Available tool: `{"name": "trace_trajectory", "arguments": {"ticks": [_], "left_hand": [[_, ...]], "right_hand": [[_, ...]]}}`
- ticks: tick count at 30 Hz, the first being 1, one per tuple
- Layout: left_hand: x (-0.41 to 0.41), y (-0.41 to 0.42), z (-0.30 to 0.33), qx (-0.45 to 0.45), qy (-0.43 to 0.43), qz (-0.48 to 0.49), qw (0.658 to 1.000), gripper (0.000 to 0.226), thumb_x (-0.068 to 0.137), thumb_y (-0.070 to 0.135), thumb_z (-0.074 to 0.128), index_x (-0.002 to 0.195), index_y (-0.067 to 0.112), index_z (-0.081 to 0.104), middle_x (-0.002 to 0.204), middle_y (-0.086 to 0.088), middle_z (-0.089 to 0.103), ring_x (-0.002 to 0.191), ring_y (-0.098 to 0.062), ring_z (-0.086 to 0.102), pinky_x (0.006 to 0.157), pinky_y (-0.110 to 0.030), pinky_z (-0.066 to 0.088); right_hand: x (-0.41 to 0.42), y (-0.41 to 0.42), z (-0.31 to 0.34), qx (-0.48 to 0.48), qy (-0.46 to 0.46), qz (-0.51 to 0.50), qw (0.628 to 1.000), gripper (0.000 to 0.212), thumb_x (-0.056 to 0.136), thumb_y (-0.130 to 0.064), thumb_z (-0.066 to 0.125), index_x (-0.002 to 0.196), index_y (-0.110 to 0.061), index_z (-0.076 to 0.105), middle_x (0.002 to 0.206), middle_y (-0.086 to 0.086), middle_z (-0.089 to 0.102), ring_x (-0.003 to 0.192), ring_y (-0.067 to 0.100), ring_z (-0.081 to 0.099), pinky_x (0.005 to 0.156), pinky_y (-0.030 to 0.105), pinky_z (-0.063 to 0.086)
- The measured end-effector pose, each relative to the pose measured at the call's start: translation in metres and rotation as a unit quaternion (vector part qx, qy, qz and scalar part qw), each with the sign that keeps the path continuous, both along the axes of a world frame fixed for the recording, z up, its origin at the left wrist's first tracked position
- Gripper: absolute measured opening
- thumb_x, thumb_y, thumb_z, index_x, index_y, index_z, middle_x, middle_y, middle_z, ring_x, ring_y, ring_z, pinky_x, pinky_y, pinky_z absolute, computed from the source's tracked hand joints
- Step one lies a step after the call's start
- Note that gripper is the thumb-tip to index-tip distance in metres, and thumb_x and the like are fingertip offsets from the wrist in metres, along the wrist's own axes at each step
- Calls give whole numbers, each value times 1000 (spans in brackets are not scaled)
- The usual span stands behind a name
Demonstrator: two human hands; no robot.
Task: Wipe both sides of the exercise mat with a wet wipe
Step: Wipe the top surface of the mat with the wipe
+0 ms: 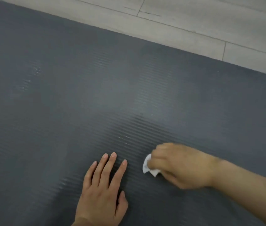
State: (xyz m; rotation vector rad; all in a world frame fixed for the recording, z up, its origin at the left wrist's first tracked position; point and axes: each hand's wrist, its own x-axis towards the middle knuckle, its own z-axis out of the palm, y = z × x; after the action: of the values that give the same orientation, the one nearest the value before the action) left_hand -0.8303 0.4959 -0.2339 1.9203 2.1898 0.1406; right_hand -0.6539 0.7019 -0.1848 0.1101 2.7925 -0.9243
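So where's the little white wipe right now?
In the head view, low and right of centre, the wet wipe is bunched in the right hand on the grey mat, just right of the flat left hand.

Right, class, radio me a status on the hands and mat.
Left hand flat on mat, fingers straight. Right hand grips wet wipe against mat. Nothing in the way.

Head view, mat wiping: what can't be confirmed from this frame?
- Exercise mat: its ends are cut off by the frame's left, right and bottom edges; its underside faces the floor, unseen.
- Wet wipe: mostly hidden inside the right hand, which is motion-blurred, so finger placement is unclear.
- Left hand: wrist cut off by the bottom edge.
- Which areas are already wiped: streaks too faint to tell.
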Motion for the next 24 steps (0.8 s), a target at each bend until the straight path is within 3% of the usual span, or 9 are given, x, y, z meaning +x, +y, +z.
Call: {"name": "trace_trajectory", "arguments": {"ticks": [2, 5, 7, 10, 13, 17, 20, 22, 24], "left_hand": [[0, 1, 0, 10, 1, 3, 1000, 78, 71, 38, 50, 146, 18, 42, 153, -16, 40, 142, -32, 35, 114, -51, 25], [-1, 0, 0, 11, 13, -7, 1000, 77, 72, 38, 49, 145, 17, 42, 153, -16, 40, 142, -33, 34, 115, -51, 24], [1, 0, -2, 20, 22, -1, 1000, 77, 70, 38, 50, 144, 18, 43, 152, -16, 41, 141, -33, 36, 115, -50, 25], [1, 0, -4, 22, 16, 9, 1000, 80, 65, 38, 52, 143, 19, 45, 150, -15, 44, 139, -32, 40, 111, -51, 30], [-2, 1, -5, 33, 31, 7, 999, 79, 66, 37, 52, 142, 19, 45, 149, -15, 46, 138, -31, 41, 110, -52, 33], [-3, 1, -3, 33, 26, 8, 999, 76, 69, 36, 49, 144, 18, 44, 150, -17, 44, 139, -33, 40, 111, -53, 31], [-2, 2, 0, 20, 23, 4, 1000, 75, 72, 36, 47, 144, 17, 42, 151, -18, 42, 140, -34, 37, 114, -53, 27], [-3, 1, 1, 6, 22, -3, 1000, 74, 75, 37, 45, 146, 17, 40, 153, -18, 39, 142, -34, 34, 117, -51, 21], [-3, 2, 2, -2, 20, -4, 1000, 74, 76, 37, 45, 147, 16, 39, 154, -17, 36, 143, -34, 32, 118, -50, 18]], "right_hand": [[0, 24, -2, 40, 19, 53, 998, 30, 82, -12, 56, 106, -28, 60, 96, -11, 58, 84, 9, 49, 80, 23, 40], [-21, 135, -13, 189, 58, -144, 970, 36, 76, -2, 59, 106, -22, 67, 94, 0, 63, 85, 18, 58, 78, 31, 46], [-22, 212, -21, 257, 50, -364, 894, 26, 80, -3, 58, 103, -11, 66, 101, 17, 63, 94, 38, 59, 80, 41, 47], [-25, 241, -31, 198, 13, -616, 762, 23, 89, -18, 46, 102, -9, 63, 111, 17, 65, 101, 37, 59, 83, 38, 46], [-32, 189, -29, 144, 60, -509, 847, 14, 91, -24, 47, 89, -21, 60, 104, 0, 70, 95, 23, 64, 84, 33, 50], [14, 43, -2, -15, 14, -209, 978, 16, 89, -15, 52, 93, -30, 58, 97, -23, 60, 85, -3, 56, 78, 13, 43], [29, 48, 9, -14, -29, -94, 995, 27, 86, -14, 55, 102, -36, 56, 92, -25, 48, 88, -2, 48, 80, 9, 32], [21, 121, 1, 116, -10, -184, 976, 29, 83, -8, 58, 98, -31, 64, 98, -13, 62, 92, 9, 57, 85, 21, 43], [21, 200, -6, 223, -42, -382, 896, 22, 85, -4, 56, 100, -16, 66, 109, 13, 66, 100, 32, 61, 88, 36, 49]]}}
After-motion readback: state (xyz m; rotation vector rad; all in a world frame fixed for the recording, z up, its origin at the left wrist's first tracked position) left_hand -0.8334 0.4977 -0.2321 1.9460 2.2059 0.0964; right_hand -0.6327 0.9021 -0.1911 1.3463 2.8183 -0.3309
